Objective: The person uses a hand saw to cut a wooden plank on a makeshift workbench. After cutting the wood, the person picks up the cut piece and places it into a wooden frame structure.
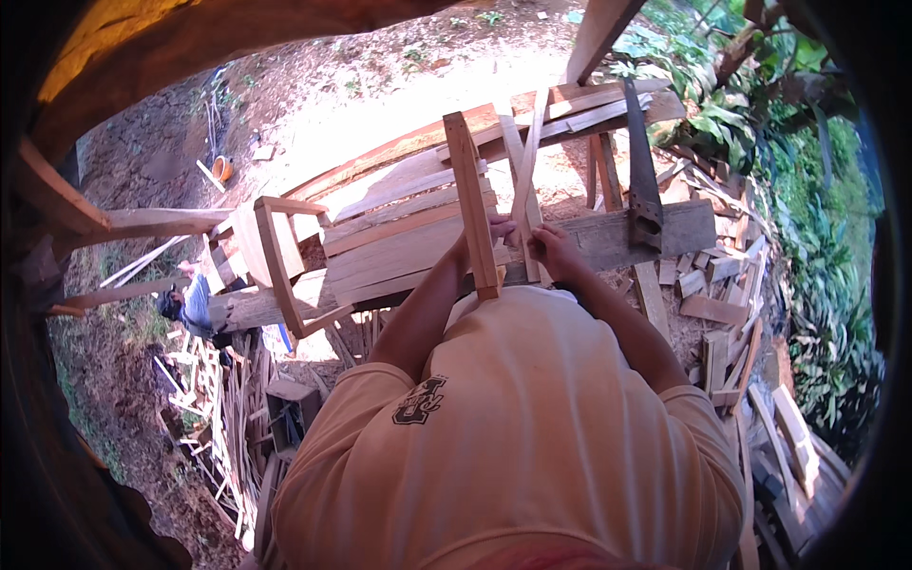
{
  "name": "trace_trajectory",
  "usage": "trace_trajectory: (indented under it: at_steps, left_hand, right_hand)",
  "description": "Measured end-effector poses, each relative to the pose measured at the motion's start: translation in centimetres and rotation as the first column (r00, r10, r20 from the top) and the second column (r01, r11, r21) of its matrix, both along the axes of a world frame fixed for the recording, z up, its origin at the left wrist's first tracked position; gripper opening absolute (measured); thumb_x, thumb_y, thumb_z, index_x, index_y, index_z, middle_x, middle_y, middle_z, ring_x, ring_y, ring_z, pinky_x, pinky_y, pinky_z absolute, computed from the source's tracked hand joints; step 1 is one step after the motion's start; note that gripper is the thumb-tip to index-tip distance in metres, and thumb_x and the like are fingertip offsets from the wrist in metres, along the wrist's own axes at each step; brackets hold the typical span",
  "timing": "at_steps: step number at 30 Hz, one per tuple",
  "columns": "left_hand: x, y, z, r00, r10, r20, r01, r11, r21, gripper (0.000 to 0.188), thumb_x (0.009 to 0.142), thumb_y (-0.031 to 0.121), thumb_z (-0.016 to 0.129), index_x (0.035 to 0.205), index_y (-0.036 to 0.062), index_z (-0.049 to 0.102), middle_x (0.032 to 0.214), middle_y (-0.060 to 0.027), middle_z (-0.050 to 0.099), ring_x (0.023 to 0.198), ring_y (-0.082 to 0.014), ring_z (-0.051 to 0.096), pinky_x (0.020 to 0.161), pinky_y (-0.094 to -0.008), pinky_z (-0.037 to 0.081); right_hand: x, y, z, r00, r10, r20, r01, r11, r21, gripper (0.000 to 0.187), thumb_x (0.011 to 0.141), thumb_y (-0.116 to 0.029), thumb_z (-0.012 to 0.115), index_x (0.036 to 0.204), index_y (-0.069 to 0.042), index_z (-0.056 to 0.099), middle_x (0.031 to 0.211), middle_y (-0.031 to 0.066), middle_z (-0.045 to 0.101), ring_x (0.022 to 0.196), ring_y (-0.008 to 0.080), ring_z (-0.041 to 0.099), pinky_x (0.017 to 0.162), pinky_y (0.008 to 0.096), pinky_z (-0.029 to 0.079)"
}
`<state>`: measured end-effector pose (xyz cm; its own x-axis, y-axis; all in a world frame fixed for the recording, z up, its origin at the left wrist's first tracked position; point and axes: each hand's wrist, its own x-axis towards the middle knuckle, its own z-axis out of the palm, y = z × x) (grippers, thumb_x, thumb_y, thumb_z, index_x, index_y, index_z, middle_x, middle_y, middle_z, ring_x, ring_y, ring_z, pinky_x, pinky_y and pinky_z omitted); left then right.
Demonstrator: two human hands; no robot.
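Note:
Two thin wooden strips cross over the workbench in front of my body. My right hand (553, 251) is closed, its fingertips pinching the lower part of a thin wooden strip (529, 161). From the other side, the fingers of my left hand (500, 228) close on the same strip. A thick squared wooden post (468, 190) rises just left of the strips and hides part of my left hand and wrist. Pale boards (394, 252) lie on the bench beside my left forearm.
Right of my hands, a handsaw (642, 157) lies across the bench plank (689, 228). An assembled wooden frame (275, 266) sits at the left end. Offcuts (712, 309) pile up at right, and thin sticks (223, 408) at lower left. Leafy plants (826, 313) border the right side.

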<state>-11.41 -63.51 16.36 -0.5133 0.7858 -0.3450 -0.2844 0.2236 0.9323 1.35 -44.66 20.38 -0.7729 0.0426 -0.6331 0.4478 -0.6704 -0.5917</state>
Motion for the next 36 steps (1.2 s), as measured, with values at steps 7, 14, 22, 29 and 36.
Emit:
trace_trajectory:
  at_steps: [7,14,22,29,36]
  left_hand:
    - [-2.2,-6.2,1.6,0.993,0.012,-0.121,-0.036,0.979,-0.200,0.024,0.092,0.015,0.074,0.110,0.0007,0.078,0.094,-0.0109,0.078,0.076,-0.0140,0.070,0.071,-0.0314,0.055]
    - [-3.6,-12.1,3.1,0.977,-0.212,0.026,0.205,0.900,-0.386,0.031,0.093,0.014,0.072,0.122,0.0009,0.074,0.096,-0.0056,0.077,0.084,-0.0125,0.068,0.079,-0.0292,0.054]
    - [-6.0,-13.6,2.5,0.896,-0.443,0.022,0.430,0.856,-0.287,0.027,0.095,0.016,0.072,0.116,-0.0012,0.076,0.092,-0.0028,0.074,0.079,-0.0111,0.064,0.078,-0.0294,0.052]
    - [-10.0,-13.8,1.4,0.979,-0.167,-0.120,0.147,0.976,-0.160,0.050,0.094,0.020,0.074,0.140,0.0028,0.062,0.129,-0.0181,0.063,0.118,-0.0229,0.063,0.097,-0.0334,0.052]
    - [-14.6,-16.6,-3.7,0.439,-0.293,-0.850,-0.433,0.760,-0.485,0.076,0.093,0.045,0.072,0.157,0.0174,0.044,0.151,-0.0185,0.046,0.142,-0.0341,0.043,0.119,-0.0529,0.030]
  right_hand:
    - [-1.4,8.1,-0.4,0.999,-0.023,0.041,0.006,0.919,0.393,0.044,0.104,-0.039,0.061,0.137,-0.010,0.059,0.128,0.0046,0.069,0.113,0.0181,0.061,0.094,0.0356,0.043]
    - [-1.7,9.7,-2.9,0.973,-0.187,0.134,0.188,0.982,0.006,0.053,0.102,-0.035,0.064,0.146,-0.010,0.048,0.137,0.0117,0.059,0.122,0.0242,0.059,0.096,0.0378,0.047]
    - [-0.7,6.3,-3.7,0.884,-0.307,0.352,0.321,0.947,0.019,0.038,0.098,-0.034,0.072,0.124,-0.010,0.060,0.118,0.0059,0.059,0.109,0.0238,0.061,0.082,0.0361,0.053]
    - [3.8,6.8,-3.4,0.834,-0.517,0.191,0.530,0.848,-0.018,0.027,0.104,-0.034,0.063,0.112,-0.010,0.071,0.100,0.0055,0.070,0.094,0.0231,0.065,0.080,0.0383,0.054]
    - [15.4,11.7,0.7,0.587,-0.786,0.191,0.778,0.614,0.133,0.027,0.103,-0.035,0.064,0.113,-0.011,0.071,0.107,0.0051,0.071,0.097,0.0233,0.064,0.082,0.0398,0.052]
